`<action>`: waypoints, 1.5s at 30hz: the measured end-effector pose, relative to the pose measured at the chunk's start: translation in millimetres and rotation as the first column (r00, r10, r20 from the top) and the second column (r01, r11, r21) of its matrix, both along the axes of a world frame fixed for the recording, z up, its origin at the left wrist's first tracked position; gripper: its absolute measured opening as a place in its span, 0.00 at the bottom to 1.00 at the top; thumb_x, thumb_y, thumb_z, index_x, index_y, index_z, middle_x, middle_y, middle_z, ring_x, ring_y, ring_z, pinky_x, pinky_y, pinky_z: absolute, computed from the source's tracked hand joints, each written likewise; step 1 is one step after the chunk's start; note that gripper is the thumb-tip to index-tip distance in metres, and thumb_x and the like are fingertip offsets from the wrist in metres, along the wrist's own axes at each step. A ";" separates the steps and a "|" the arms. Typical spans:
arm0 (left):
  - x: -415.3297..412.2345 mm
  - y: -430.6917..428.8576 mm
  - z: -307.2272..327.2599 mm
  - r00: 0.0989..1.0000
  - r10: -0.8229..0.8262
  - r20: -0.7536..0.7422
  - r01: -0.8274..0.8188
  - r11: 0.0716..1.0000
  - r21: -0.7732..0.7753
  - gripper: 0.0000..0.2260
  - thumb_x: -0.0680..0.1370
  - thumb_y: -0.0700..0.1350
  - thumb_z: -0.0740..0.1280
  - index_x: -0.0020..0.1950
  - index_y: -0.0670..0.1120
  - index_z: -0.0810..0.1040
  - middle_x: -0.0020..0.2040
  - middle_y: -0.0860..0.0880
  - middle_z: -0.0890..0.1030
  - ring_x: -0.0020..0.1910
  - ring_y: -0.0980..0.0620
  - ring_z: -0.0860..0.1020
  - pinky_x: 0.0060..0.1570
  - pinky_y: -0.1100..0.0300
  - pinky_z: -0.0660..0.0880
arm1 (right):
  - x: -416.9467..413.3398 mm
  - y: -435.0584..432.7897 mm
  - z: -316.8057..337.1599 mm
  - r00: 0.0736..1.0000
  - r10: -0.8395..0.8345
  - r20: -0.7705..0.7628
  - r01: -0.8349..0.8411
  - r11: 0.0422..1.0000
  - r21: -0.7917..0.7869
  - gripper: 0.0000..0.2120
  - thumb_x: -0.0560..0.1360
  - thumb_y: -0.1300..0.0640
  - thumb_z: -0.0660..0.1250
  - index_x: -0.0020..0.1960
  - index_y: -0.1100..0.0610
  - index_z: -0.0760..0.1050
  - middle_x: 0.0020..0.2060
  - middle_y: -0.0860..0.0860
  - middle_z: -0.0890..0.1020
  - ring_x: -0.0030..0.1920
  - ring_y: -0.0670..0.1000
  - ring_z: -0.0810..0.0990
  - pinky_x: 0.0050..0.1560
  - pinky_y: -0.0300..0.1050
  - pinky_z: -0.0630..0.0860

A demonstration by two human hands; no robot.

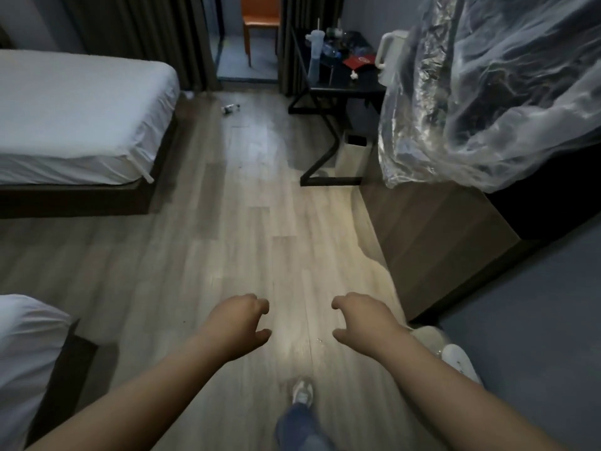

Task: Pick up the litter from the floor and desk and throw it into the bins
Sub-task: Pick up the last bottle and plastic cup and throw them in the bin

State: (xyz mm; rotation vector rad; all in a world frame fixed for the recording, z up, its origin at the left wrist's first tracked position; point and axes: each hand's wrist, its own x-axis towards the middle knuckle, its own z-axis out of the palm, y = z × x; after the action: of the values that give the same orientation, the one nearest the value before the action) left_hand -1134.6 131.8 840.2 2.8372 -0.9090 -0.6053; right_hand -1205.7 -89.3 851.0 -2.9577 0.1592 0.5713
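A white bed (74, 115) stood at my left. Litter (231, 109) lay on the wood floor (260, 222) past its far corner. My left hand (240, 323) and right hand (361, 320) hung loosely curled, holding nothing. A cup (314, 53) and a red packet (359, 62) sat on the dark worktop (344, 81), with a bin (349, 161) beneath it and clear plastic (487, 92) to its right.

Both bare forearms reach forward, side by side and apart. The left hand (242, 320) and right hand (361, 317) hang with fingers loosely curled, holding nothing. One foot (302, 390) steps toward 12 o'clock.
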 end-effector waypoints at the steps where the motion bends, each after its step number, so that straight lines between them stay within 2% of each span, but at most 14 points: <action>1: 14.0 1.6 -2.9 1.000 0.021 -0.007 -0.021 1.000 0.001 0.19 0.77 0.56 0.64 0.65 0.50 0.72 0.59 0.51 0.77 0.55 0.51 0.76 0.51 0.59 0.72 | 16.7 1.1 -4.6 1.000 0.019 -0.006 -0.019 1.000 0.005 0.20 0.73 0.52 0.65 0.64 0.54 0.71 0.57 0.53 0.77 0.57 0.55 0.76 0.56 0.49 0.74; 5: 77.3 0.0 -10.2 0.995 0.099 -0.023 -0.099 0.995 0.015 0.19 0.77 0.56 0.64 0.65 0.50 0.72 0.60 0.51 0.77 0.56 0.50 0.76 0.55 0.58 0.73 | 89.2 -5.4 -18.2 0.993 0.114 -0.041 -0.113 0.994 0.008 0.22 0.74 0.52 0.65 0.67 0.53 0.70 0.58 0.52 0.77 0.57 0.55 0.76 0.55 0.47 0.73; 15: 227.7 -18.7 -4.0 0.967 0.251 -0.053 -0.250 0.968 0.022 0.19 0.77 0.56 0.64 0.65 0.50 0.72 0.61 0.51 0.76 0.58 0.50 0.76 0.57 0.56 0.74 | 271.7 -33.6 -2.0 0.981 0.194 -0.031 -0.193 0.981 0.022 0.19 0.73 0.54 0.65 0.63 0.56 0.72 0.55 0.52 0.78 0.55 0.55 0.77 0.53 0.49 0.75; 20: 313.0 -18.3 -8.7 0.965 0.256 -0.052 -0.254 0.966 0.037 0.20 0.76 0.56 0.65 0.65 0.49 0.72 0.61 0.50 0.76 0.58 0.50 0.76 0.57 0.58 0.73 | 357.5 -33.6 -5.6 0.977 0.210 -0.039 -0.209 0.977 0.029 0.19 0.73 0.54 0.65 0.63 0.55 0.72 0.55 0.52 0.78 0.54 0.55 0.77 0.52 0.48 0.76; 26: 440.2 -10.6 -11.1 0.963 0.262 -0.062 -0.263 0.965 -0.016 0.20 0.76 0.56 0.65 0.65 0.49 0.73 0.61 0.51 0.77 0.57 0.51 0.77 0.56 0.58 0.73 | 479.3 -21.4 -16.1 0.978 0.203 -0.052 -0.202 0.979 0.032 0.19 0.73 0.53 0.65 0.63 0.56 0.72 0.56 0.53 0.78 0.55 0.55 0.78 0.53 0.49 0.76; 33: 589.5 4.5 -3.7 0.975 0.206 -0.083 -0.206 0.979 0.008 0.20 0.77 0.55 0.65 0.65 0.48 0.73 0.60 0.50 0.77 0.57 0.50 0.76 0.56 0.58 0.73 | 615.5 -4.9 -11.2 0.989 0.135 -0.065 -0.132 0.990 0.053 0.19 0.73 0.53 0.65 0.63 0.56 0.72 0.56 0.53 0.78 0.56 0.55 0.77 0.54 0.49 0.76; 41: 736.9 -15.0 -12.1 0.978 0.181 -0.100 -0.181 0.983 0.009 0.20 0.76 0.55 0.65 0.65 0.48 0.73 0.60 0.49 0.77 0.57 0.50 0.76 0.56 0.57 0.74 | 759.8 -23.8 -21.6 0.992 0.106 -0.064 -0.101 0.992 0.072 0.22 0.73 0.51 0.66 0.66 0.54 0.71 0.58 0.52 0.78 0.58 0.55 0.77 0.55 0.47 0.75; 45: 818.1 -33.5 -20.8 0.978 0.198 -0.071 -0.199 0.980 0.001 0.20 0.76 0.55 0.65 0.65 0.49 0.74 0.60 0.50 0.78 0.57 0.51 0.77 0.56 0.59 0.73 | 845.8 -42.4 -35.8 0.990 0.128 -0.061 -0.124 0.989 0.076 0.21 0.73 0.51 0.66 0.64 0.54 0.72 0.57 0.53 0.78 0.57 0.55 0.77 0.54 0.48 0.75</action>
State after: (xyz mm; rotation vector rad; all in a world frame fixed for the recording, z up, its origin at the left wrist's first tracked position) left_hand -316.5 98.3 819.4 2.8338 -0.6049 -0.6713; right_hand -359.9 -131.7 815.3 -2.8955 -0.0423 0.6756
